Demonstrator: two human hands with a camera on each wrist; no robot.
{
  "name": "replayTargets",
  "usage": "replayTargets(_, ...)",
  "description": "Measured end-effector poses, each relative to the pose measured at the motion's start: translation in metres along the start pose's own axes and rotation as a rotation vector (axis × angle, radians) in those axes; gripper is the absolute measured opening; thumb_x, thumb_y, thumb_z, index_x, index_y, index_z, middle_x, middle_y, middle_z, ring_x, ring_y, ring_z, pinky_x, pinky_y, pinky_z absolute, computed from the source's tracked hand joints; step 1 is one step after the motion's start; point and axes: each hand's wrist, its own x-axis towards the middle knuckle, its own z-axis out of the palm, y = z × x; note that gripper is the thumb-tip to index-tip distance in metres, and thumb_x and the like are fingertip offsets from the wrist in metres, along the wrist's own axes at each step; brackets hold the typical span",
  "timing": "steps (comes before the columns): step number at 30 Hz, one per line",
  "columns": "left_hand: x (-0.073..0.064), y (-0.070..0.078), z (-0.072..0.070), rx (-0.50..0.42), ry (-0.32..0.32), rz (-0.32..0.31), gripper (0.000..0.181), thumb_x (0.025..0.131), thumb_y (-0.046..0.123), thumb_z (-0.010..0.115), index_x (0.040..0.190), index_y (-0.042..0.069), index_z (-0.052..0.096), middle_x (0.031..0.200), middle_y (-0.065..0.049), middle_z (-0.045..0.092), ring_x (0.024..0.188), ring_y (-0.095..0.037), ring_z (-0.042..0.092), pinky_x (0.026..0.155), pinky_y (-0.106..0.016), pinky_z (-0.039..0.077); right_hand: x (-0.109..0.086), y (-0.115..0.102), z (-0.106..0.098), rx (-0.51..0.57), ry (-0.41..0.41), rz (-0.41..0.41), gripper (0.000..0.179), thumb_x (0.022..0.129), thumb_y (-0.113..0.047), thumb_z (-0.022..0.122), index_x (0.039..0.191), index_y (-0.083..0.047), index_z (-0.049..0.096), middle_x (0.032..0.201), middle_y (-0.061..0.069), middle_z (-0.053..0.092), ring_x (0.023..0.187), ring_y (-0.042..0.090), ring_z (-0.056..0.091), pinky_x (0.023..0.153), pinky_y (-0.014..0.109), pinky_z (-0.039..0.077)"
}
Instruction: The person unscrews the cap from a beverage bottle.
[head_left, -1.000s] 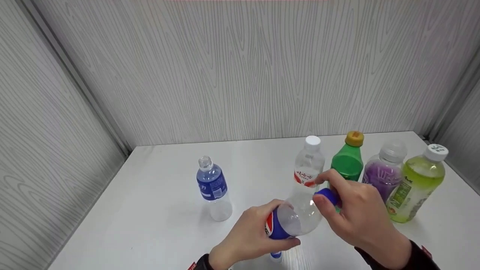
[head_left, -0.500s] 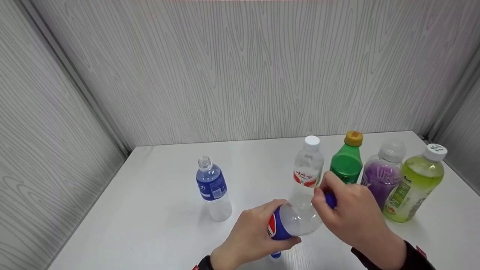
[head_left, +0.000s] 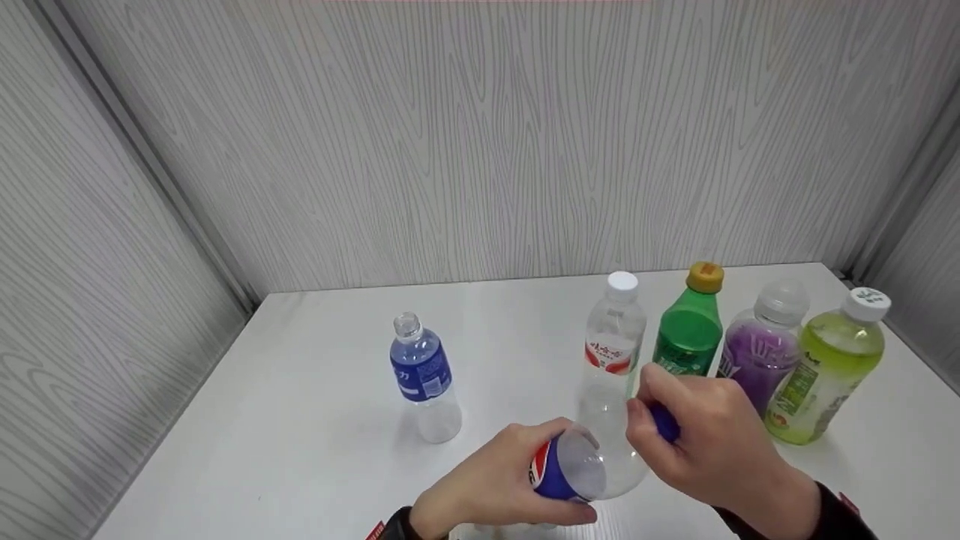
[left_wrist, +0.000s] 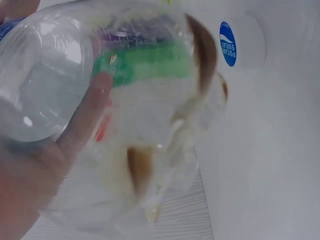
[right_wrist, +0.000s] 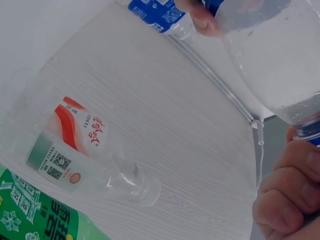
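My left hand (head_left: pixel 506 476) grips a clear plastic Pepsi bottle (head_left: pixel 556 474) around its blue label, thumb on top and fingers underneath. The bottle lies tilted above the table, its neck pointing right. My right hand (head_left: pixel 709 442) holds the blue cap (head_left: pixel 664 424) at the neck end, with thumb and curled fingers round it. In the right wrist view the bottle's clear shoulder (right_wrist: pixel 280 60) narrows toward those fingers. Through the left wrist view, brown patches show in the clear plastic near the bottle's lower end. The neck is mostly hidden by my right hand.
A capless blue-labelled bottle (head_left: pixel 424 375) stands left on the white table (head_left: pixel 315 420). Behind my hands are a white-capped clear bottle (head_left: pixel 616 330), a green bottle (head_left: pixel 688 330), a purple-wrapped bottle (head_left: pixel 761 352) and a yellow-green bottle (head_left: pixel 829 375). A white Pocari Sweat cap (left_wrist: pixel 245 42) lies below.
My right fingers have curled in around the blue cap, and that hand has dropped slightly. The Pepsi bottle has also lowered a little. The small blue-and-white cap below it is now hidden in the head view.
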Motion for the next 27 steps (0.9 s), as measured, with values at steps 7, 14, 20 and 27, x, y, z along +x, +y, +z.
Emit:
replayTargets(7, 0.0, 0.0, -0.001, -0.019, -0.015, 0.008, 0.057, 0.088, 0.036, 0.083, 0.139, 0.03, 0.059, 0.126, 0.01, 0.074, 0.107, 0.004, 0.066, 0.097, -0.017, 0.054, 0.001, 0.0, -0.003, -0.011, -0.018, -0.041, 0.02, 0.076, 0.0, 0.067, 0.078, -0.014, 0.052, 0.058, -0.011, 0.043, 0.054, -0.01, 0.037, 0.048, 0.003, 0.028)
replayTargets(14, 0.0, 0.002, 0.001, 0.03, 0.064, -0.062, 0.058, 0.088, 0.043, 0.084, 0.139, 0.034, 0.059, 0.126, 0.012, 0.074, 0.108, 0.003, 0.068, 0.097, -0.02, 0.057, 0.001, -0.004, -0.007, -0.039, -0.077, 0.15, 0.019, 0.083, -0.013, 0.078, 0.089, -0.016, 0.061, 0.061, -0.018, 0.045, 0.055, -0.012, 0.035, 0.046, 0.009, 0.03)
replayTargets(20, 0.001, 0.004, 0.007, 0.241, 0.279, -0.045, 0.064, 0.086, 0.054, 0.082, 0.139, 0.027, 0.06, 0.127, 0.006, 0.075, 0.112, -0.006, 0.072, 0.095, -0.026, 0.061, 0.004, -0.007, -0.01, -0.057, -0.15, 0.437, 0.016, 0.098, -0.033, 0.072, 0.094, -0.019, 0.066, 0.058, -0.018, 0.035, 0.05, -0.004, 0.033, 0.045, 0.019, 0.03)
replayTargets(27, 0.002, 0.006, 0.014, 0.468, 0.435, 0.003, 0.07, 0.085, 0.059, 0.081, 0.139, 0.021, 0.058, 0.131, 0.004, 0.075, 0.114, -0.015, 0.076, 0.094, -0.03, 0.063, 0.012, -0.01, -0.007, -0.055, -0.302, 0.629, 0.028, 0.106, -0.036, 0.061, 0.085, -0.018, 0.061, 0.057, -0.01, 0.043, 0.05, 0.003, 0.043, 0.047, 0.02, 0.037)
